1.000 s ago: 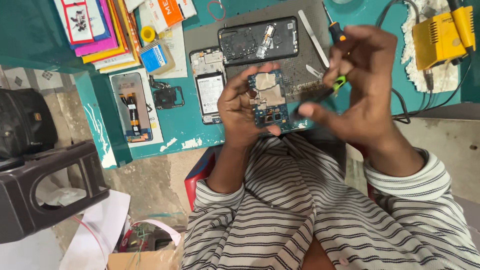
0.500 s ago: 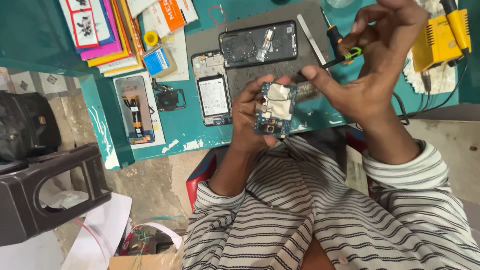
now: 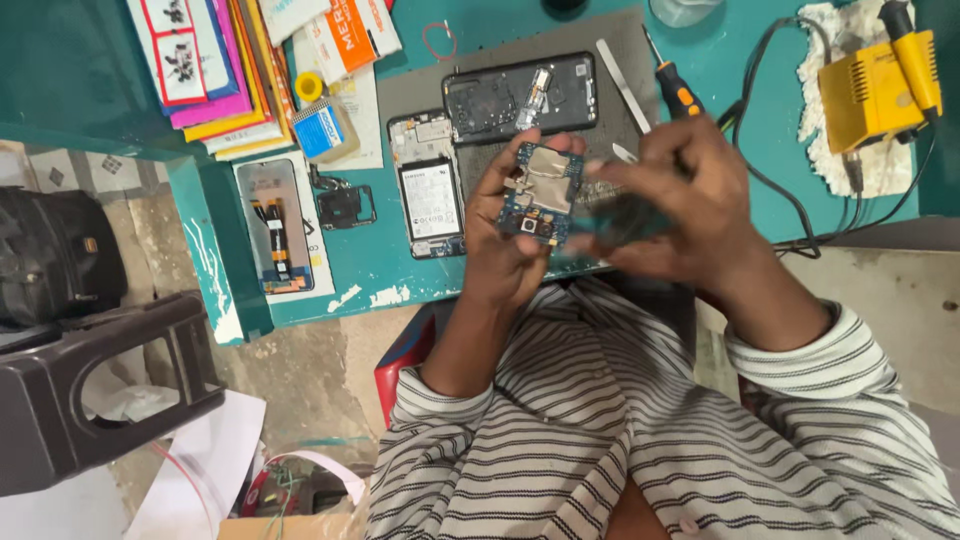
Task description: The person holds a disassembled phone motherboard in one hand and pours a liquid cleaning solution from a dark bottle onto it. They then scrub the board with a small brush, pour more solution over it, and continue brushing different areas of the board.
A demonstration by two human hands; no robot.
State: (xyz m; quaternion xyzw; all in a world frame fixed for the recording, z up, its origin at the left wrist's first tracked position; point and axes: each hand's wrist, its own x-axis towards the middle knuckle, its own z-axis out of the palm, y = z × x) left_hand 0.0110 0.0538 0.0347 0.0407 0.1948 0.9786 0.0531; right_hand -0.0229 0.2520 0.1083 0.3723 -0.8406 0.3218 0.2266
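Both hands meet above the near edge of the teal bench (image 3: 760, 120): the left hand (image 3: 500, 250) cradles a small blue circuit board (image 3: 540, 192) by its edges, fingers closed round it and its component face tilted up toward the eyes, probably so the parts stay untouched and easy to see. The right hand (image 3: 680, 205) is blurred beside the board and seems curled round something thin and dark, though I cannot tell what. Behind them, an opened phone frame (image 3: 430, 185), a dark back cover (image 3: 520, 95), a screwdriver (image 3: 672, 75) and a yellow soldering station (image 3: 870, 95) lie spread within reach.
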